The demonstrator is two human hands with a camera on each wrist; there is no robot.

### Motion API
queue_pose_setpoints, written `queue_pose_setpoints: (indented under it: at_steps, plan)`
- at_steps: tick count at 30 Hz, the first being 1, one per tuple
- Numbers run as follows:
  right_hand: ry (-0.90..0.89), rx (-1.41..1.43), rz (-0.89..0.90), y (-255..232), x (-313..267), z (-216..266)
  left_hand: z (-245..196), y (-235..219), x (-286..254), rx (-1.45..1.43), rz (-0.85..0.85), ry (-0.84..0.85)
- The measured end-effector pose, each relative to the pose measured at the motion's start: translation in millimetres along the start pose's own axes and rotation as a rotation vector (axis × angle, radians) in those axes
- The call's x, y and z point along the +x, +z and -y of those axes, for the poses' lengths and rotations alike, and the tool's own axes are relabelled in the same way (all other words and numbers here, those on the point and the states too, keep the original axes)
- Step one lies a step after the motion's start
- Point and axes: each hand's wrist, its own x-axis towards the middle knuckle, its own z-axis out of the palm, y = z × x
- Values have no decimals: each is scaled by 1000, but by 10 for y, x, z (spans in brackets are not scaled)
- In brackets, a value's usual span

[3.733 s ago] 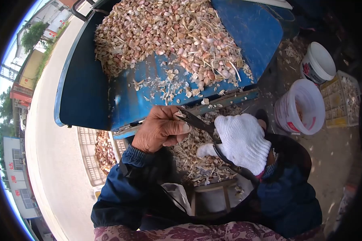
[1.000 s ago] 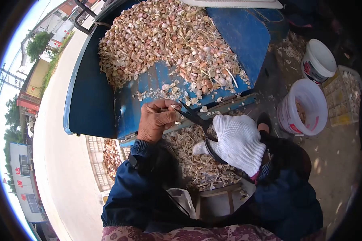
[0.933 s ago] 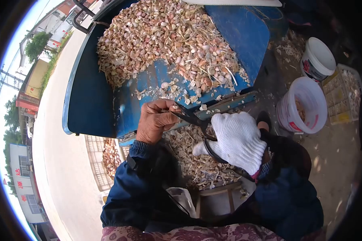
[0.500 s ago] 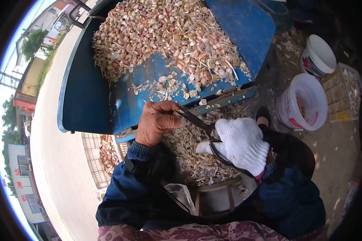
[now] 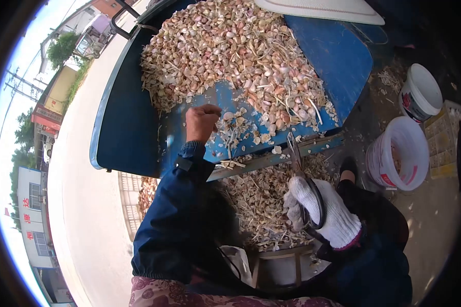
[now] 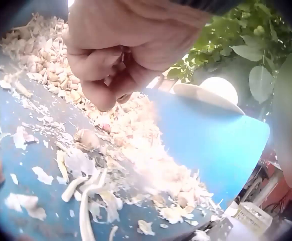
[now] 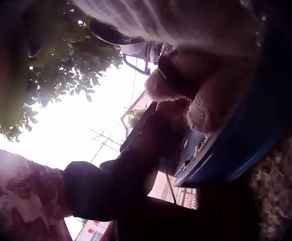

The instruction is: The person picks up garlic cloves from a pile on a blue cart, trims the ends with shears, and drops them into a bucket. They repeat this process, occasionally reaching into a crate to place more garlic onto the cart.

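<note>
My bare left hand (image 5: 202, 122) hovers over the near part of the blue metal tray (image 5: 119, 117), beside the heap of garlic cloves (image 5: 225, 46). In the left wrist view its fingers (image 6: 98, 93) are curled in toward the palm, whose inside is mostly hidden; no held thing shows clearly. Papery skins and cut stems (image 6: 85, 196) lie on the tray below it. My right hand (image 5: 330, 212), in a white knitted glove, grips dark scissors (image 5: 295, 153) by their handle loops, blades pointing away past the tray's front lip. The right wrist view is dark, with the gloved fingers (image 7: 208, 105) partly visible.
Below the tray lies a mound of garlic skins and stems (image 5: 271, 204), above a wooden stool frame (image 5: 276, 253). A pale bucket (image 5: 374, 158), a white bucket (image 5: 427, 89) and a yellow crate (image 5: 440, 138) stand at right. A crate (image 5: 130, 204) holds cloves at left.
My left hand has left the scissor tips and moved forward over the tray. The right hand has turned, and the scissors have swung to point forward. Cut stems lie on the tray's front edge.
</note>
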Motion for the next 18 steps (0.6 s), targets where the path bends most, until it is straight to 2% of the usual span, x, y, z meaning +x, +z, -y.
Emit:
queue_pose_setpoints:
  at_steps: [1,2,4,6,8,10,12,14,16,18]
  plan:
    - [-17,-84,-49,35,-7,29,142,24,149,346,-17,218]
    - [-16,-9,-23,46,-15,28,181,88,263,700,-38,425]
    - [-15,-77,-52,87,-72,110,104,280,248,883,39,433]
    - [29,-99,-32,49,-66,108,159,437,245,1032,46,461]
    - [79,-48,9,48,-59,90,159,490,198,1067,55,441]
    - [2,-188,-49,133,-143,156,193,491,153,1096,62,427]
    - [-2,-150,-47,175,-157,165,312,442,119,1028,27,530]
    - [26,-145,-43,218,-184,177,381,373,146,1017,-24,559]
    - [-29,-149,-15,208,-153,118,257,262,87,900,18,380]
    - [-82,-152,15,205,-149,112,287,189,104,851,-42,348]
